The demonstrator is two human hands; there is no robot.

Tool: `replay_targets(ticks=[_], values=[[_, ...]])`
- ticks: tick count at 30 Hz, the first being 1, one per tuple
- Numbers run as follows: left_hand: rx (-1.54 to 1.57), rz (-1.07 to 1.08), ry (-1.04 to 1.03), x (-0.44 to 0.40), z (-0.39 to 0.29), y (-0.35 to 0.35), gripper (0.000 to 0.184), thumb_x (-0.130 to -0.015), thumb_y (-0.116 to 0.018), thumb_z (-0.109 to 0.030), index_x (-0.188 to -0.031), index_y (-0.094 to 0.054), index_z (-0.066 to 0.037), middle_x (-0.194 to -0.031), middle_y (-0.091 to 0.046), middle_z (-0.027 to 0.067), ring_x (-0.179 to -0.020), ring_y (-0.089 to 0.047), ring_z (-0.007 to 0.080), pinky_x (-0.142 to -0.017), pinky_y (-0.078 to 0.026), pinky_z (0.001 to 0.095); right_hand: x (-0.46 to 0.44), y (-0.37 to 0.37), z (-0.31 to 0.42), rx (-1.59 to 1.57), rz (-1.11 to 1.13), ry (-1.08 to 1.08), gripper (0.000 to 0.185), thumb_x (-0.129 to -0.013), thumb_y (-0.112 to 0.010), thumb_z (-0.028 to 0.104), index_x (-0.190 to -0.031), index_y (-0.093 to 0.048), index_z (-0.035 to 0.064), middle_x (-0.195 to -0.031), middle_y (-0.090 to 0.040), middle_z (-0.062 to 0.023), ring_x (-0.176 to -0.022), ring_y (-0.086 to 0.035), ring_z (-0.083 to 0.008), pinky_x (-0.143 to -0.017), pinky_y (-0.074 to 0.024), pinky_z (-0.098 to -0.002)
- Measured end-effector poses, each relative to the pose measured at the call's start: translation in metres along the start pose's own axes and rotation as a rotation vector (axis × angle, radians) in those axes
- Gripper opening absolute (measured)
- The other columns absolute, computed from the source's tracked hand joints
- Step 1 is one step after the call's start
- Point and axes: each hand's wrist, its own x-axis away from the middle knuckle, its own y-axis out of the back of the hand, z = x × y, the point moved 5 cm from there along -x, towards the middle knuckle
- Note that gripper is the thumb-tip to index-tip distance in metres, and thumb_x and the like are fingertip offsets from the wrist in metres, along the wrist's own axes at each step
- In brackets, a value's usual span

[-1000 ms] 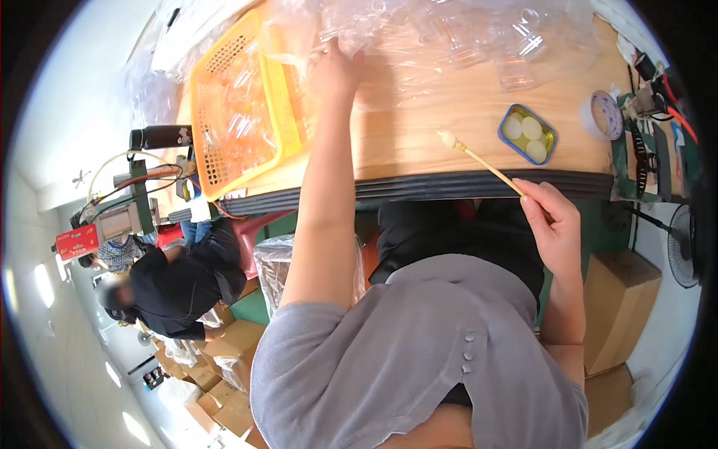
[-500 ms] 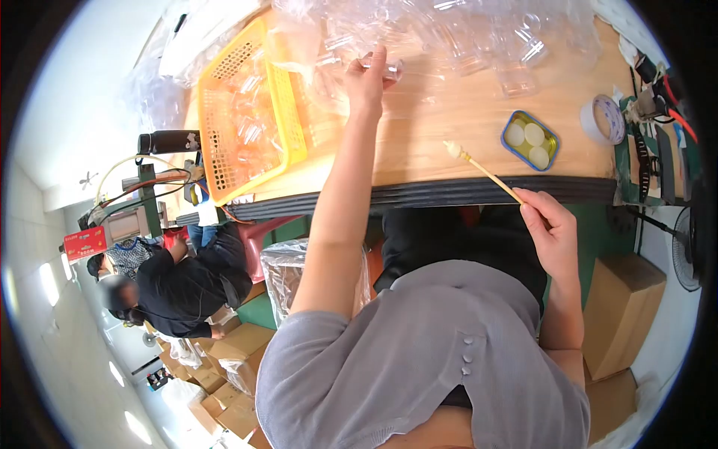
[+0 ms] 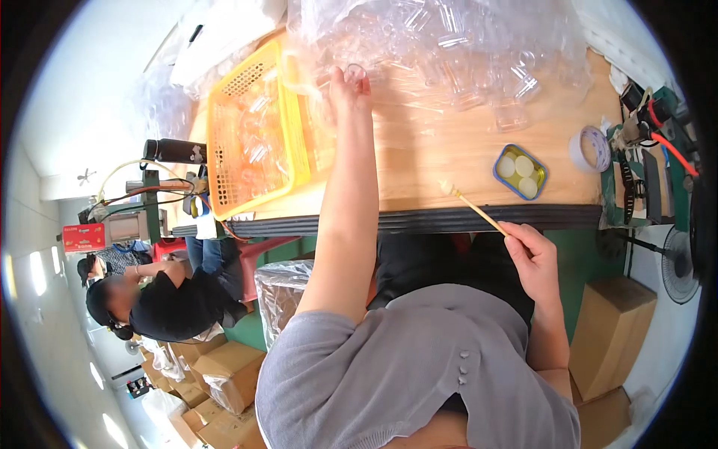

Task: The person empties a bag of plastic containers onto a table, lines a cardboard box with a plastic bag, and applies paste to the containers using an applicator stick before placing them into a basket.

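My left hand reaches over the table with its fingers closed on a small clear plastic container. Just left of it stands a yellow perforated basket with several clear plastic pieces inside. My right hand, at the front edge of the table, pinches a thin wooden stick. The stick's pale, wrapped-looking tip points up and left over the table. Beyond that tip, to the right, lies a blue-rimmed tin holding several pale round discs.
Clear plastic containers lie heaped under plastic film at the back. A tape roll sits by equipment on the right. At the left are a dark cylinder and cables. A clear bag hangs below the edge; a co-worker sits beyond.
My left hand has moved left toward the basket, still with the clear container, and its wrist has turned. My right hand sits slightly lower in view with the stick. The whole view has shifted somewhat.
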Motion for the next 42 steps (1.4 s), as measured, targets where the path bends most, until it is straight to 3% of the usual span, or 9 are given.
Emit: replay_targets(ticks=[3,9,12,15,19,25,34,40,42], values=[[0.024,-0.060,-0.089,0.006,-0.008,0.004,0.036,-0.091,-0.056,-0.036,-0.119,-0.047,-0.016,-0.108,-0.055,0.0046,-0.083,-0.057,0.0210,-0.066,-0.050,0.0295,-0.001,0.002,-0.002,-0.019,-0.002,-0.027,0.019,-0.088,-0.058,0.003,-0.106,-0.064,-0.0001,-0.067,-0.048,-0.0018,-0.060,-0.044,-0.0101,-0.056,-0.0355,-0.0237],[0.258,0.081,0.056,-0.009,-0.034,-0.023,0.031,-0.090,-0.055,-0.034,-0.112,-0.053,-0.014,-0.106,-0.056,0.0023,-0.082,-0.056,0.0170,-0.060,-0.050,0.0238,-0.001,0.001,-0.003,-0.016,0.000,-0.006,0.020,-0.087,-0.058,0.003,-0.106,-0.064,-0.0002,-0.067,-0.048,-0.0023,-0.060,-0.044,-0.0106,-0.056,-0.0355,-0.0240],[0.073,0.039,-0.001,-0.028,-0.043,-0.020,0.026,-0.087,-0.058,-0.032,-0.103,-0.056,-0.010,-0.099,-0.057,0.0031,-0.077,-0.055,0.0151,-0.058,-0.049,0.0230,0.001,0.003,-0.003,-0.017,-0.019,0.006,0.020,-0.087,-0.057,0.002,-0.106,-0.064,-0.0002,-0.067,-0.049,-0.0022,-0.061,-0.044,-0.0106,-0.056,-0.0357,-0.0238],[-0.084,-0.059,-0.227,0.029,-0.047,-0.022,0.021,-0.087,-0.060,-0.029,-0.093,-0.056,-0.009,-0.090,-0.058,0.0036,-0.068,-0.053,0.0117,-0.053,-0.044,0.0209,0.000,0.004,-0.005,-0.018,-0.051,0.025,0.020,-0.087,-0.057,0.001,-0.106,-0.064,-0.0002,-0.068,-0.049,-0.0025,-0.061,-0.045,-0.0106,-0.057,-0.0360,-0.0234],[-0.232,0.185,-0.231,0.107,-0.034,-0.008,0.016,-0.089,-0.060,-0.024,-0.084,-0.054,-0.010,-0.080,-0.058,0.0038,-0.061,-0.049,0.0088,-0.050,-0.039,0.0223,-0.007,0.006,0.001,-0.017,-0.051,-0.012,0.020,-0.087,-0.057,-0.001,-0.106,-0.064,-0.0005,-0.069,-0.051,-0.0035,-0.062,-0.046,-0.0106,-0.058,-0.0367,-0.0231],[-0.326,0.413,-0.172,0.217,-0.021,0.005,0.018,-0.090,-0.059,-0.018,-0.075,-0.053,-0.010,-0.074,-0.059,0.0028,-0.059,-0.046,0.0053,-0.050,-0.035,0.0198,-0.033,0.006,0.033,0.161,-0.092,0.231,0.019,-0.084,-0.059,-0.001,-0.103,-0.064,0.0005,-0.068,-0.049,-0.0070,-0.060,-0.047,-0.0145,-0.057,-0.0382,-0.0245],[-0.502,0.533,-0.384,0.253,-0.030,0.011,0.016,-0.089,-0.058,-0.012,-0.074,-0.054,-0.008,-0.076,-0.061,0.0070,-0.059,-0.048,0.0055,-0.050,-0.036,0.0185,-0.041,-0.005,0.052,0.255,-0.047,0.288,0.020,-0.083,-0.060,-0.002,-0.101,-0.066,0.0030,-0.066,-0.049,-0.0091,-0.055,-0.047,-0.0183,-0.053,-0.0386,-0.0262],[-0.500,0.455,-0.480,0.261,-0.034,0.007,0.015,-0.090,-0.058,-0.013,-0.076,-0.055,-0.008,-0.076,-0.061,0.0061,-0.064,-0.051,0.0069,-0.059,-0.040,0.0203,-0.036,-0.002,0.050,0.209,-0.081,0.283,0.021,-0.082,-0.061,-0.004,-0.102,-0.065,-0.0008,-0.066,-0.046,-0.0057,-0.056,-0.042,-0.0140,-0.051,-0.0332,-0.0248],[-0.454,0.437,-0.509,0.260,-0.035,0.008,0.014,-0.090,-0.057,-0.013,-0.078,-0.054,-0.007,-0.077,-0.062,0.0059,-0.065,-0.052,0.0077,-0.061,-0.041,0.0210,-0.031,-0.002,0.058,0.252,-0.048,0.278,0.023,-0.080,-0.061,-0.005,-0.101,-0.066,0.0006,-0.066,-0.049,-0.0081,-0.055,-0.046,-0.0176,-0.051,-0.0370,-0.0268]])
